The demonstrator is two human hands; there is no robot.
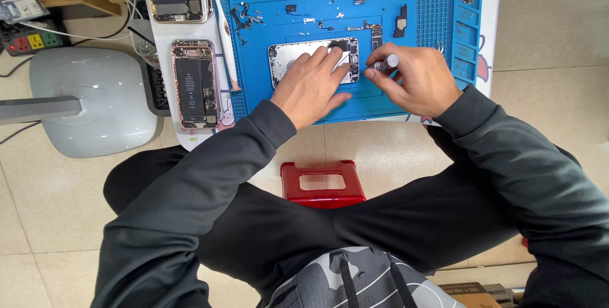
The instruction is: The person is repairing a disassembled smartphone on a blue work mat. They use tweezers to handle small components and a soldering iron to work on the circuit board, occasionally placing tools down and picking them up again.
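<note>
Head view. Left hand (pixel 311 86) lies flat, fingers spread, on the opened phone shell (pixel 298 57) at the centre of the blue work mat (pixel 438 22). Right hand (pixel 415 79), at 3 o'clock of the shell, pinches a grey screwdriver (pixel 386 63); its tip is probably at the shell's edge. A second opened phone (pixel 195 83) lies at 9 o'clock.

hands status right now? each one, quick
Left hand: open, fingers spread flat on the opened phone shell on the blue mat.
Right hand: closed around a small silver screwdriver, tip at the shell's edge.
</note>
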